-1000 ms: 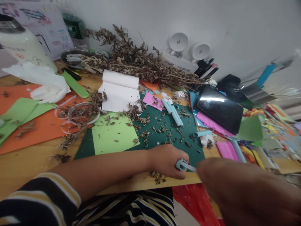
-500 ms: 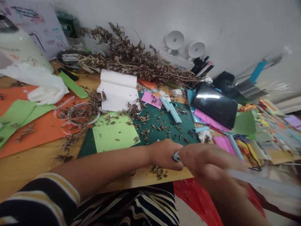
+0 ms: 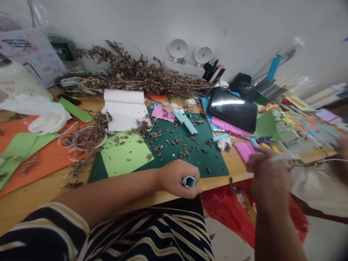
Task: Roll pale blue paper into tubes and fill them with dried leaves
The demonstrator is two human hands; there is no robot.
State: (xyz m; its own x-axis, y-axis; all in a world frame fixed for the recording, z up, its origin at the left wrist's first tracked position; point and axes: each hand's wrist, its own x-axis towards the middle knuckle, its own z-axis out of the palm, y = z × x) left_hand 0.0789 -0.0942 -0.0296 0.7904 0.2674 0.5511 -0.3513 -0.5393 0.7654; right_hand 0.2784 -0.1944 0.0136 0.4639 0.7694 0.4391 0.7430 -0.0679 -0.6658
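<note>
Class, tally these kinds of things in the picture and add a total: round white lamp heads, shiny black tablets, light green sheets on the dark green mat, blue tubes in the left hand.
Round white lamp heads: 2
Shiny black tablet: 1
Light green sheet on the dark green mat: 1
Blue tube in the left hand: 1
Total: 5

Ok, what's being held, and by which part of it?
The left hand is closed around a light blue tube, near the end facing the camera. The right hand is blurred; a pale strip shows there, but its hold cannot be told.
</note>
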